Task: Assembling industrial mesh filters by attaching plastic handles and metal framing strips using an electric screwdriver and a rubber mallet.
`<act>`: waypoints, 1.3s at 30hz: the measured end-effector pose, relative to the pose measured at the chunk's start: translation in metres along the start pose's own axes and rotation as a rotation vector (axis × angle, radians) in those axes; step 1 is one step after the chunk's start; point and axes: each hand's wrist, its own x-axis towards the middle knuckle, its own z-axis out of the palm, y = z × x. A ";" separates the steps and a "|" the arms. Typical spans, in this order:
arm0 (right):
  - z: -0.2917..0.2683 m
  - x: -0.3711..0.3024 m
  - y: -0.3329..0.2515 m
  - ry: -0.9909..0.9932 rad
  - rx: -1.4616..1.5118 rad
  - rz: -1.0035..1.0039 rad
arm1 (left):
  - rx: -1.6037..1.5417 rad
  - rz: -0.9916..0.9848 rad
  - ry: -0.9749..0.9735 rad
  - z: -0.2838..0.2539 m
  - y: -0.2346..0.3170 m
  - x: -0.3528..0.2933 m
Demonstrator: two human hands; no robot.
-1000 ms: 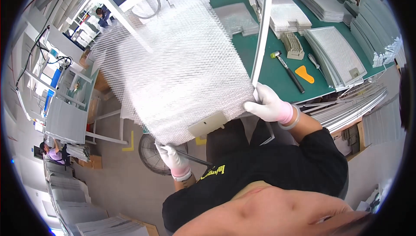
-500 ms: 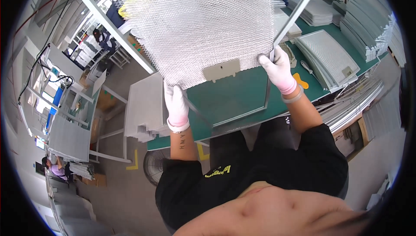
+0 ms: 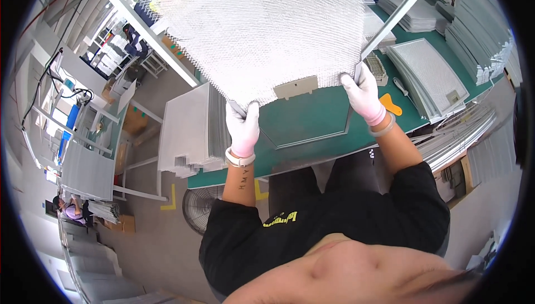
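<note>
My left hand [image 3: 242,128], in a white glove, is closed on the near left corner of a silvery expanded-metal mesh sheet [image 3: 273,30]. My gloved right hand [image 3: 366,97] pinches the same sheet by its near right corner. The mesh is lifted and slants up away from me, its far end cut off by the picture's top. A small grey-beige plate [image 3: 296,87] sits at the middle of its near edge. Below it, a thin metal frame [image 3: 312,141] lies on the green table [image 3: 278,162], partly hidden by the mesh.
Left of my left hand stands a stack of pale panels [image 3: 186,122]. On the right lie an orange scraper [image 3: 390,104], a white-handled tool [image 3: 400,87] and a pile of mesh filter panels [image 3: 426,75]. Metal posts [image 3: 142,33] rise on both sides. A floor fan [image 3: 199,209] stands below the table.
My left hand has shifted right and slightly up, with the mesh's near left corner. The right hand has moved a little right. More of the pale stack shows on the left.
</note>
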 end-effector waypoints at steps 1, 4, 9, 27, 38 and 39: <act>-0.002 -0.002 0.005 0.014 -0.024 -0.005 | 0.001 -0.001 0.002 -0.004 -0.006 -0.003; -0.017 -0.017 0.026 -0.023 -0.280 0.064 | 0.205 -0.198 -0.122 -0.031 -0.037 -0.024; -0.036 -0.015 0.003 -0.316 -0.455 0.268 | 0.275 -0.272 -0.331 -0.052 -0.035 -0.025; -0.008 0.002 -0.011 0.170 -0.297 0.054 | 0.186 0.030 -0.018 -0.035 -0.001 0.003; -0.022 -0.007 -0.012 0.116 -0.237 0.124 | 0.025 -0.015 0.043 -0.023 0.010 -0.012; -0.022 -0.011 -0.006 0.118 -0.243 0.125 | 0.099 -0.026 0.019 -0.024 0.006 -0.014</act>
